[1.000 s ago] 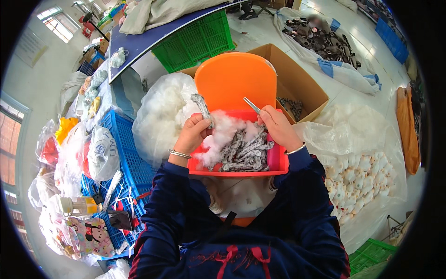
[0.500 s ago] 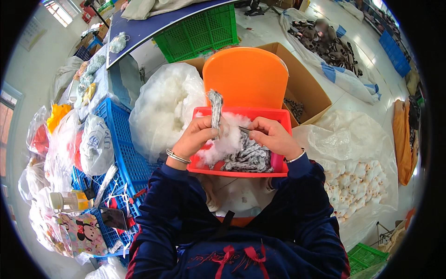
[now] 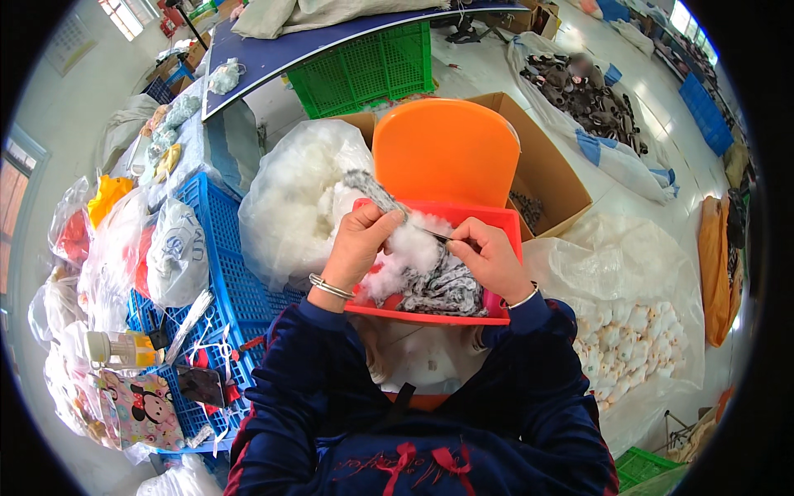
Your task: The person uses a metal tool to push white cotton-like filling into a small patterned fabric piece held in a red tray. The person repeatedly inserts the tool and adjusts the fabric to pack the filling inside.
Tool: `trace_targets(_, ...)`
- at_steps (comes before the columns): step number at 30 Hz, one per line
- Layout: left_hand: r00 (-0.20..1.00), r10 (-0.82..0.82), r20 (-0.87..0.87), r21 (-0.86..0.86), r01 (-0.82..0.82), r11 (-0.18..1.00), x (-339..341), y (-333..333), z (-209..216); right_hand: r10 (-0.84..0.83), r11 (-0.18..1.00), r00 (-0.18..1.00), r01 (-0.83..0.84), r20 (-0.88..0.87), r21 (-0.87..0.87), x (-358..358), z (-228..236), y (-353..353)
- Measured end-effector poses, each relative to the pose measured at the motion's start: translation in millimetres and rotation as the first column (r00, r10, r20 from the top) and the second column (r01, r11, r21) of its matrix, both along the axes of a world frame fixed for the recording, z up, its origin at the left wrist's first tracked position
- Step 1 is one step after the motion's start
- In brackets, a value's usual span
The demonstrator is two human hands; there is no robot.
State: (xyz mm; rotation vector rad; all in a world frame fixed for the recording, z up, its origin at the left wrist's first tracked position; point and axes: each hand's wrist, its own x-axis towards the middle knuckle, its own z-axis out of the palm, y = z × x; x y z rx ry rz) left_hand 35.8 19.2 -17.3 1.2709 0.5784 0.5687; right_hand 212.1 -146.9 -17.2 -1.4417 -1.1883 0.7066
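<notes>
My left hand (image 3: 360,244) is closed around a small grey mottled fabric tube (image 3: 372,188), which leans up and to the left. In my right hand (image 3: 490,258), the fingers pinch a thin metal stick-like tool (image 3: 436,235). The tool points left, its tip at the end of the tube by my left fingers; whether it is inside cannot be made out. Below both hands is a red plastic bin (image 3: 430,318). White fluffy stuffing (image 3: 405,258) lies in it beside a heap of grey mottled fabric pieces (image 3: 447,285).
A clear bag of white stuffing (image 3: 289,207) stands left of the bin. Behind are an orange stool (image 3: 447,153) and a cardboard box (image 3: 562,186). Blue crates (image 3: 240,256) hold scissors and a phone at left. A plastic sheet with white pieces (image 3: 633,347) lies right.
The fabric tube in my left hand has tipped from upright toward the left. My right hand has brought the tool's tip against its lower end. The view has shifted slightly.
</notes>
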Motion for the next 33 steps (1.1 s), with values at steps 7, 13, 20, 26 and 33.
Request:
trace_targets(7, 1.000, -0.002, -0.028, -0.017, 0.001, 1.000, 7.1, -18.9, 12.5, -0.057, 0.995, 0.997, 0.053, 0.056, 0.083, -3.9, -5.9, 2.5)
trace_targets(13, 0.997, 0.060, 0.038, -0.016, -0.060, 0.998, 6.4, -13.5, 5.3, -0.063, 0.997, 0.996, 0.061, 0.061, 0.041, -1.3, -0.9, -0.6)
trace_targets(20, 0.999, 0.035, -0.013, 0.104, -0.033, 0.994, 15.0, -39.5, 0.9, -0.013, 0.997, 0.997, 0.018, -0.075, 0.071, -11.4, -10.8, 4.0)
trace_targets(26, 0.998, -0.023, -0.061, 0.047, 0.026, 0.999, 11.8, -31.8, -0.5, 0.015, 0.998, 0.989, -0.005, -0.147, 0.064, -8.3, -11.4, 5.5)
trace_targets(33, 0.986, 0.166, -0.025, -0.043, -0.167, 0.985, 9.5, -15.8, 4.2, -0.153, 0.988, 0.981, 0.149, 0.121, 0.039, 7.1, 20.2, -10.6)
